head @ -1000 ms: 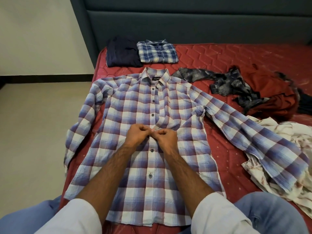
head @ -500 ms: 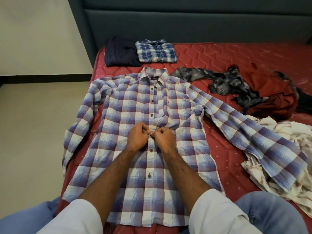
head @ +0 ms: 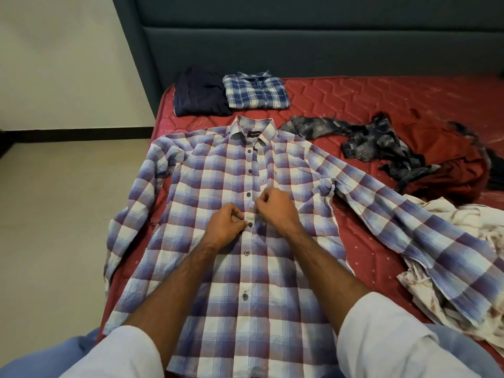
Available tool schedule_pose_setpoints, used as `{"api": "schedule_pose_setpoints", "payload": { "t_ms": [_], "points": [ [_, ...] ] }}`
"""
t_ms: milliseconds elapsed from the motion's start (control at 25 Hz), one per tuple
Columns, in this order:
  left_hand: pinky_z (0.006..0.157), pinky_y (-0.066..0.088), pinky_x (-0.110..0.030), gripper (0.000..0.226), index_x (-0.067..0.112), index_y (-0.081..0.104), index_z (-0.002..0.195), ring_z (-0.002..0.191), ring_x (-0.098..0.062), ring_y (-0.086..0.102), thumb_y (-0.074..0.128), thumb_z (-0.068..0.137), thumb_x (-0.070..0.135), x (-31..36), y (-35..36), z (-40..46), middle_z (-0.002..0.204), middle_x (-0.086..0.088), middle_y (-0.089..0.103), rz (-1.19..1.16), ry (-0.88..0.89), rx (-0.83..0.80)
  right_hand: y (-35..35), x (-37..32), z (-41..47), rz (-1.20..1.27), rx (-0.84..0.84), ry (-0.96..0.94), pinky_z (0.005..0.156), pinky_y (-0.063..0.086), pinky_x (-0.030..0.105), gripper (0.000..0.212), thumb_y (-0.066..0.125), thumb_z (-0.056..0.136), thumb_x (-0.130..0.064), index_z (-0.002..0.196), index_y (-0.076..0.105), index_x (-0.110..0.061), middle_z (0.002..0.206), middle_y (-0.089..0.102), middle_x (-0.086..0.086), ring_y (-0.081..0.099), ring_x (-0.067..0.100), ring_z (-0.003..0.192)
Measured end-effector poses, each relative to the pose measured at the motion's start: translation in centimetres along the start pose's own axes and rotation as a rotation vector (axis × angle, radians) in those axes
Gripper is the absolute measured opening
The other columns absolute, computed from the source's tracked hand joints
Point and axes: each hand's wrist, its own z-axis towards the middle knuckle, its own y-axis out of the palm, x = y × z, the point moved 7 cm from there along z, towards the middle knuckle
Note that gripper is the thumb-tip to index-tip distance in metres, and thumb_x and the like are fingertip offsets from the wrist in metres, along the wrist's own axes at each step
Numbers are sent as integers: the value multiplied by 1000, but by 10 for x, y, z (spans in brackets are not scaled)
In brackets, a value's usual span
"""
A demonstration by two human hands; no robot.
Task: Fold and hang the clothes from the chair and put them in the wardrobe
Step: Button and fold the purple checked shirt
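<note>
Buttoning plaid shirt [head: 218, 203] mid-placket, both hands' fingers [head: 240, 217] pinching it; two folded beyond fingers, pile right untouched, nothing hung.

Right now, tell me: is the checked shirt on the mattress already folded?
No: the checked shirt lies spread flat on the mattress, both sleeves out.

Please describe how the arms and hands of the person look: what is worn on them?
Both forearms are bare, with white sleeves pushed up near the elbows. The left hand and right hand wear no gloves; no rings, watch or bracelet are visible on the hands or wrists.
</note>
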Motion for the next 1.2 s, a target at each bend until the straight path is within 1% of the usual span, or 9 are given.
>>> {"api": "schedule_pose_setpoints", "payload": {
  "t_ms": [160, 320, 440, 600, 680, 760, 960, 1120, 1200],
  "points": [
    [68, 53, -20, 13, 18, 59, 98, 82, -14, 68, 71, 94, 19, 2, 0, -1, 93, -2, 68, -33, -18, -23, 3, -13, 13, -268, -59, 4, 90, 54, 35, 48, 61, 98, -48, 134, 54, -17, 125, 66, 4, 67, 23, 100],
    [62, 49, -15, 12, 18, 60, 99, 78, -11, 68, 71, 94, 20, 4, -3, 3, 89, 1, 69, -20, -32, -49, 12, -7, 20, -326, -112, 38, 82, 53, 30, 48, 65, 95, -47, 129, 56, -15, 118, 68, 6, 61, 19, 85],
    [58, 57, -21, 7, 14, 59, 102, 69, -14, 71, 64, 99, 18, 9, -8, 13, 85, -5, 72, -23, -44, -123, 7, -6, 22, -306, -93, 70, 84, 53, 31, 46, 65, 96, -46, 129, 57, -15, 120, 67, 5, 56, 17, 84],
    [87, 60, -31, 15, 18, 57, 116, 96, -15, 66, 53, 103, 12, 33, -30, 41, 116, -3, 67, 26, 90, 71, 8, -5, 19, -293, -59, 133, 88, 53, 34, 65, 63, 94, -55, 144, 43, -18, 132, 63, 4, 65, 26, 104],
    [95, 57, -32, 26, 17, 57, 126, 106, -18, 63, 54, 103, 9, 47, -22, 50, 125, -2, 59, 57, 161, 5, 10, -6, 20, -301, -44, 104, 85, 54, 34, 72, 66, 94, -50, 150, 32, -19, 133, 62, 4, 66, 26, 107],
    [90, 56, -25, 23, 16, 62, 124, 101, -18, 64, 55, 103, 12, 51, -4, 54, 123, -3, 60, 138, 182, -98, 12, -6, 21, -338, -34, 75, 79, 52, 32, 66, 63, 97, -47, 149, 33, -19, 131, 63, 5, 67, 24, 103],
    [80, 60, -25, 15, 19, 63, 104, 87, -17, 66, 53, 102, 8, 36, -1, 51, 102, -1, 67, -21, 79, 28, 7, 14, 30, -171, 10, 147, 90, 55, 33, 47, 67, 96, -38, 135, 50, -17, 122, 66, 5, 66, 22, 97],
    [78, 63, -31, 18, 17, 65, 92, 84, -20, 67, 59, 96, 1, 31, -7, 51, 91, -4, 67, -207, 7, 71, -3, 22, 31, 178, 81, 103, 63, 47, 13, 29, 69, 96, -18, 121, 54, -17, 105, 64, 3, 62, 12, 79],
    [77, 63, -30, 17, 13, 67, 93, 86, -23, 69, 61, 93, -3, 27, -9, 52, 92, -9, 69, -307, -52, 63, -7, 23, 24, 335, 155, 134, 59, 43, 12, 24, 71, 95, -18, 114, 56, -16, 96, 65, 3, 63, 13, 75]
  ]
}}
